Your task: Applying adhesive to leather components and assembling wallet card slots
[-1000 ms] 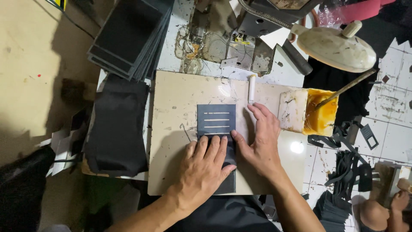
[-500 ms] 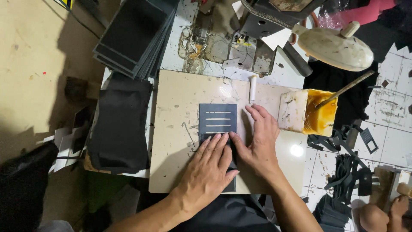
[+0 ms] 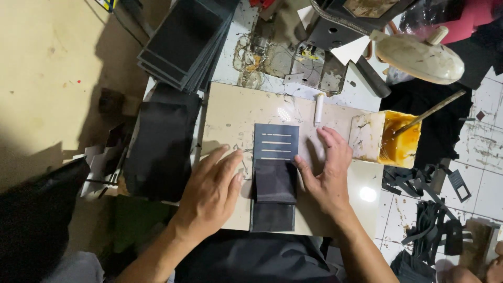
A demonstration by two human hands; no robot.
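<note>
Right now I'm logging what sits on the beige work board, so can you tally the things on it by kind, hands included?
Hands: 2, the left hand and the right hand
Dark layered pieces: 1, the slotted dark piece
White sticks: 1, the small white cylinder
Glue tubs: 1, the yellow glue tub at the board's right edge
Total: 5

The beige board (image 3: 230, 115) sat on a messy white bench (image 3: 236, 63). Right on the board lay a dark slotted panel (image 3: 276, 141) with dark fabric pieces (image 3: 274, 183) below it, plus a small white tube (image 3: 318, 108). A yellow glue tub (image 3: 401, 137) stood at the board's right edge, and a stack of dark sheets (image 3: 183, 42) lay on the bench.
</note>
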